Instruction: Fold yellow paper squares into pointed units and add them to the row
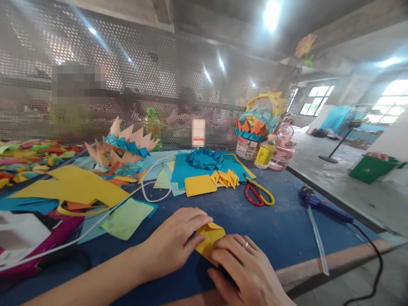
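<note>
A folded piece of yellow paper (211,238) lies on the blue table top (280,225) near the front edge. My left hand (174,242) rests on its left side, fingers pressed together and pinching the paper's upper edge. My right hand (245,267), with a ring on one finger, presses down on the paper's lower right part with its fingers closed over it. Most of the paper is hidden beneath the two hands.
Behind lie a yellow square (200,185), several folded yellow pieces (228,177), a blue paper rosette (204,159), red-and-yellow scissors (258,193) and a blue glue gun (321,206) with its cord. Loose coloured sheets (73,187) fill the left; a paper basket (258,123) and bottles stand at the back.
</note>
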A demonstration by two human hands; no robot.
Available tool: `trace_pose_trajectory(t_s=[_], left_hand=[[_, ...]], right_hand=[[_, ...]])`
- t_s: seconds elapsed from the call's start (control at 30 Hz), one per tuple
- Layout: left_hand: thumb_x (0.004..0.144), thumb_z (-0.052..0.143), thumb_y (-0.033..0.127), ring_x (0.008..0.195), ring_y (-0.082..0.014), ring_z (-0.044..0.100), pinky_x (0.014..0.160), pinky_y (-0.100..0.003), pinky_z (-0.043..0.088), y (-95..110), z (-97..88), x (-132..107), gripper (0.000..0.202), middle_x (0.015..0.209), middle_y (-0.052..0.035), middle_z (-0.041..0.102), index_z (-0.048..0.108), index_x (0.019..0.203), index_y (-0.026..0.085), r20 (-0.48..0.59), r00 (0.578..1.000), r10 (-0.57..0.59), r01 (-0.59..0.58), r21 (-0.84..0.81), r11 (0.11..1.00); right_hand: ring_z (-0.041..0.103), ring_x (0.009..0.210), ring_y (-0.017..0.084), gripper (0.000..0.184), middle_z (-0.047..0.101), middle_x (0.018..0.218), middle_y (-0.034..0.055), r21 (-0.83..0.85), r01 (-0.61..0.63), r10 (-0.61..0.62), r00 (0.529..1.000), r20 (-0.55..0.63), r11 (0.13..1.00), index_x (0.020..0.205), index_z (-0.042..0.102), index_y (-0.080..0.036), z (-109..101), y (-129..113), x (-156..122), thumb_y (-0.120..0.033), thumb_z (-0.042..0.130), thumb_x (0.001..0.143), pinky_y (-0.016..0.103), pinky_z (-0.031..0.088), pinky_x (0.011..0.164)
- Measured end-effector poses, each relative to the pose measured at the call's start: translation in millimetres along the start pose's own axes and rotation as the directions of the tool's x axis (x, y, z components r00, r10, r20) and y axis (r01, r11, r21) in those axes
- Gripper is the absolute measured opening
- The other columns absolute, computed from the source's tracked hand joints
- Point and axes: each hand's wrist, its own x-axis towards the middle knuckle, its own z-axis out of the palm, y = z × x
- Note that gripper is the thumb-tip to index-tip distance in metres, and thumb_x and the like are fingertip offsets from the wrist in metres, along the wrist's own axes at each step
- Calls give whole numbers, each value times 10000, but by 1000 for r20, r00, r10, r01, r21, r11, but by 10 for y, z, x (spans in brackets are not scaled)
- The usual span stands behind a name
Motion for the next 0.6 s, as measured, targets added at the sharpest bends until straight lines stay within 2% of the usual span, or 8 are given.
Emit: trace_pose_trajectory(t_s=[0.2,0.33,0.47,0.6], left_hand=[[951,577,180,1108,-229,620,988,-382,499,1,-9,-10,282,1179,-66,667,615,1228,220,-9,1000,-6,6,15,1000],[1006,504,215,1049,-231,624,932,-379,493,-1,-16,-13,199,1112,-67,680,630,1161,205,-27,1000,4,-3,23,1000],[993,394,84,986,-220,624,892,-373,465,-35,-14,-31,292,1056,-60,684,635,1115,195,-35,999,38,-37,16,999],[961,408,27,958,-215,607,881,-368,437,-51,-10,-45,310,1019,-51,670,633,1105,185,-42,998,42,-42,-3,999]], right_hand=[[616,870,179,100,688,911,7,-15,-72,73,988,136,997,882,620,-211,-42,21,42,-231,578,970,296,485,771],[612,925,191,183,685,920,28,-71,-35,46,988,150,997,897,633,-195,-69,68,60,-149,488,998,322,482,832],[604,945,195,203,685,932,21,-71,-51,62,986,153,996,911,632,-201,-120,84,75,-120,467,995,337,466,856],[592,950,208,38,679,976,19,-3,-62,62,985,164,998,973,628,-211,-149,33,52,-207,591,962,349,461,852]])
